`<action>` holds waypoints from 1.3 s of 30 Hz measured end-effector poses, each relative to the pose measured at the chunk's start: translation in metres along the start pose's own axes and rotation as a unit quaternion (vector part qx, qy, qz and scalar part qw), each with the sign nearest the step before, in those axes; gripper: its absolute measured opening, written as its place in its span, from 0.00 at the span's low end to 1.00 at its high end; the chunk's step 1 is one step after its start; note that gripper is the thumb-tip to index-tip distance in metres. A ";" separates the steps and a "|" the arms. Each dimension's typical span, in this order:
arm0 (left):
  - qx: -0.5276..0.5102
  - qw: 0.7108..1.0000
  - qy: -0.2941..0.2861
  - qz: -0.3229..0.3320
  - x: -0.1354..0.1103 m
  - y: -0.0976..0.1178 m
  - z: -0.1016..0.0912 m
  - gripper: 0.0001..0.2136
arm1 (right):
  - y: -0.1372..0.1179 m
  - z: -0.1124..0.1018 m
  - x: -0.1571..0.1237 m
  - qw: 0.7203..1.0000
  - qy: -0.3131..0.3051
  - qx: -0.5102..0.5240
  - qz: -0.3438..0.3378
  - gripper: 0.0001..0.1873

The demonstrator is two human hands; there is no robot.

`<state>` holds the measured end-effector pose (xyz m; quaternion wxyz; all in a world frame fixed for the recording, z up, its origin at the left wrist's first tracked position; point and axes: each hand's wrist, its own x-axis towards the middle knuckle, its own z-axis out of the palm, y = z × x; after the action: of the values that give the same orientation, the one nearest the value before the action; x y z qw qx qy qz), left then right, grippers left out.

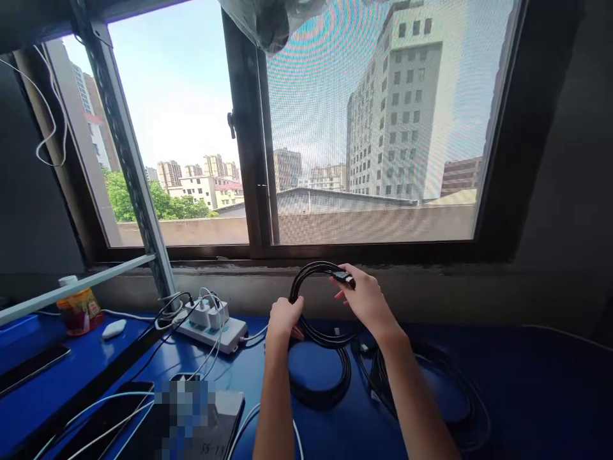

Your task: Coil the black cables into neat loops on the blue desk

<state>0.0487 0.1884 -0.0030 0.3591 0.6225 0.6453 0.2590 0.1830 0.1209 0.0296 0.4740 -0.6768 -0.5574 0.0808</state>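
Blue bench (527,396) below a city-view window (182,96): left hand (283,319) clenches a looped black cable (311,271) held above it, right hand (366,300) pinches its plug (342,276), not yet tucked in. Two coiled cables (330,391) lie finished beneath.

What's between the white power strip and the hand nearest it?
Head view: just a thin white cord on blue table, from power strip to left hand gripping the black cable.
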 end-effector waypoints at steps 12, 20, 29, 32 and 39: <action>-0.083 0.991 0.088 0.051 -0.022 0.011 -0.019 0.11 | -0.005 0.001 -0.002 0.985 0.113 0.007 -0.130 0.17; -0.105 0.978 0.159 0.085 -0.028 0.016 -0.023 0.09 | -0.005 -0.002 -0.002 0.981 0.166 -0.019 -0.095 0.19; -0.127 0.960 0.185 0.168 -0.025 0.016 -0.020 0.17 | 0.009 -0.007 0.003 0.982 0.177 0.055 -0.042 0.23; -0.162 0.962 0.162 0.148 -0.024 0.017 -0.022 0.15 | 0.010 -0.006 0.005 0.976 0.191 0.096 -0.039 0.30; -0.204 0.969 0.028 0.133 -0.031 0.020 -0.020 0.10 | 0.005 0.001 0.004 0.961 0.228 0.144 -0.065 0.37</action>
<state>0.0447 0.1620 0.0295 0.4228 0.6090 0.4997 0.4479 0.1867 0.1254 0.0272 0.6855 -0.5640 -0.4597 -0.0270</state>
